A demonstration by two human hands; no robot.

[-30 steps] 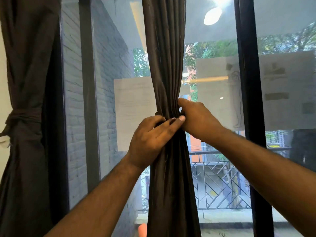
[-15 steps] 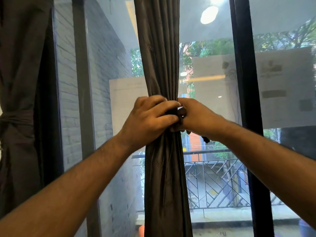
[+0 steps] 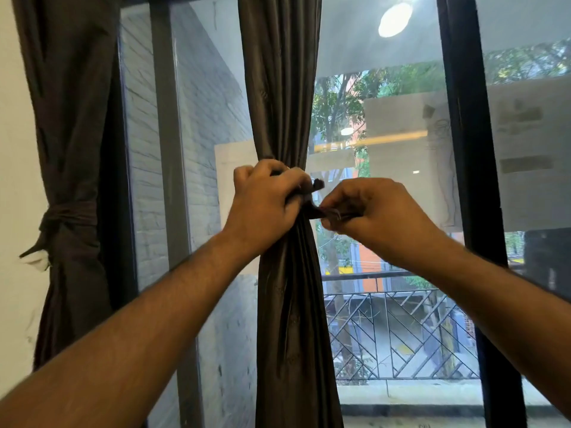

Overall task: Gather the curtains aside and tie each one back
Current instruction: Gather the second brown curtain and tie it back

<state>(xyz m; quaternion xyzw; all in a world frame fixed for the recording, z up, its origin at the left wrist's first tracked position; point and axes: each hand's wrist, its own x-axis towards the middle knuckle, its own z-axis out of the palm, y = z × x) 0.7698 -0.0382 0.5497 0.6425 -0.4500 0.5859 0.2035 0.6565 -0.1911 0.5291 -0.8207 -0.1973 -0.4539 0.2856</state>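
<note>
A dark brown curtain (image 3: 284, 88) hangs gathered into a narrow bunch in the middle of the window. My left hand (image 3: 265, 205) is closed around its pinched waist, over the tie-back band. My right hand (image 3: 374, 211) is just to the right, pinching the loose end of the dark tie-back (image 3: 318, 213), which stretches from the bunch to my fingers. A short tie end (image 3: 317, 184) sticks up between my hands. A second dark curtain (image 3: 68, 118) hangs at the far left, cinched at its waist by a knotted tie (image 3: 66, 216).
Tall glass panes fill the wall, split by a grey frame post (image 3: 168, 149) and a black post (image 3: 469, 149). Outside are a white brick wall (image 3: 210, 118), a metal balcony railing (image 3: 401, 329) and trees. A white room wall (image 3: 15, 149) lies at the left.
My right hand has drawn away to the right from the bunch, pulling the tie end out taut. My left hand has closed tighter on the curtain's waist. The view shifted slightly right.
</note>
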